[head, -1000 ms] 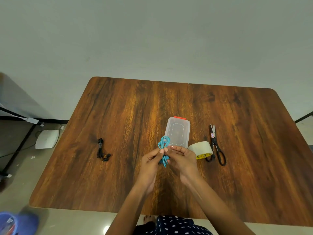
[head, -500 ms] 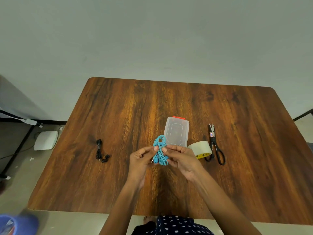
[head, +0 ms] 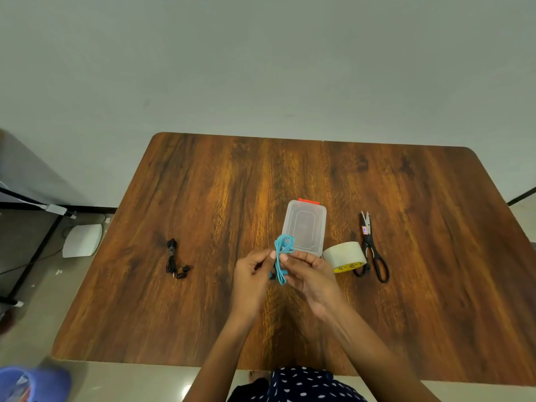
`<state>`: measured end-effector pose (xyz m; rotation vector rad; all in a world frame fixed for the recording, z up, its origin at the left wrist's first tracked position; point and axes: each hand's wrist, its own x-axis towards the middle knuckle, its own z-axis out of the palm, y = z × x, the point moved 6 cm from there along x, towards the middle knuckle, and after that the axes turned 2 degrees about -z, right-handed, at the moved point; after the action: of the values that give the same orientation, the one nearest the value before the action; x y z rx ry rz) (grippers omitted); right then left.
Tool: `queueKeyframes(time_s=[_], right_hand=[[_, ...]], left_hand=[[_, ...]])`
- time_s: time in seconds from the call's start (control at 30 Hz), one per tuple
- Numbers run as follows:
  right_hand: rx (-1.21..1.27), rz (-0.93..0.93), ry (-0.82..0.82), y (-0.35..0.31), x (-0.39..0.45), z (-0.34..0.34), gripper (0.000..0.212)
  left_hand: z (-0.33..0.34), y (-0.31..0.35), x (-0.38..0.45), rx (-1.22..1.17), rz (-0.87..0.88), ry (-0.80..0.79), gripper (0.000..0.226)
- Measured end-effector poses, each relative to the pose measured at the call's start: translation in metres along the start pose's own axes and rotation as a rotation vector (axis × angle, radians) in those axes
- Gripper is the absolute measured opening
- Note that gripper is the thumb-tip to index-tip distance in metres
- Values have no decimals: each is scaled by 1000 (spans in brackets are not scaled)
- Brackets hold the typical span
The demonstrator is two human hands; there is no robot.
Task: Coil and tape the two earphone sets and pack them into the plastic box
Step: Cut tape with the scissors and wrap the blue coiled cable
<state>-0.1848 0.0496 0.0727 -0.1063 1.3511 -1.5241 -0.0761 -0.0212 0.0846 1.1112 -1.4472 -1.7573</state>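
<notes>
I see the blue earphones (head: 282,256) gathered into a slim bundle of several cable strands, held above the worktop (head: 203,198) near its front middle. The top of the bundle fans into a small loop against the near corner of the plastic box (head: 304,226), and the lower strands hang down between my two hands, with a darker blue piece showing at the bottom left of the bundle. My left hand (head: 252,277) pinches the bundle from the left, its fingers (head: 271,254) curled in on the cable. My right hand (head: 311,274) pinches it from the right, fingers bent around the same spot, so both hands grip the earphones at about mid-length.

The plastic box is clear, rectangular with rounded corners, lid on, and it has an orange-red clasp at its far end. It lies flat on the worktop just beyond my hands. Just right of the box stands a roll of pale tape (head: 345,256) with a yellow printed core edge. Touching the roll's right side lie black-handled scissors (head: 372,248), blades pointing away from me. Well to the left, the black earphones (head: 174,259) lie in a loose bunch on the wood.
</notes>
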Motion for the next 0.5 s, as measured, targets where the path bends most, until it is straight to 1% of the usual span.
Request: queueKeyframes(time_s=[0.07, 0.17, 0.23, 0.3, 0.4, 0.5], right_hand=[[0, -7, 11, -2, 0, -1, 32], [-19, -11, 11, -7, 2, -2, 22], [-50, -8, 12, -8, 2, -2, 20], [-64, -12, 18, -8, 2, -1, 19], [-66, -39, 45, -11, 1, 0, 23], [-88, -81, 73, -17, 2, 1, 22]], left_hand=[[-1, 4, -2, -50, 8, 9, 20], [-10, 5, -2, -152, -25, 142, 19], [-13, 4, -3, -176, -33, 181, 14], [-12, 5, -4, -152, -17, 175, 11], [-9, 7, -5, -126, 8, 138, 14], [-7, 8, -7, -160, 10, 108, 17]])
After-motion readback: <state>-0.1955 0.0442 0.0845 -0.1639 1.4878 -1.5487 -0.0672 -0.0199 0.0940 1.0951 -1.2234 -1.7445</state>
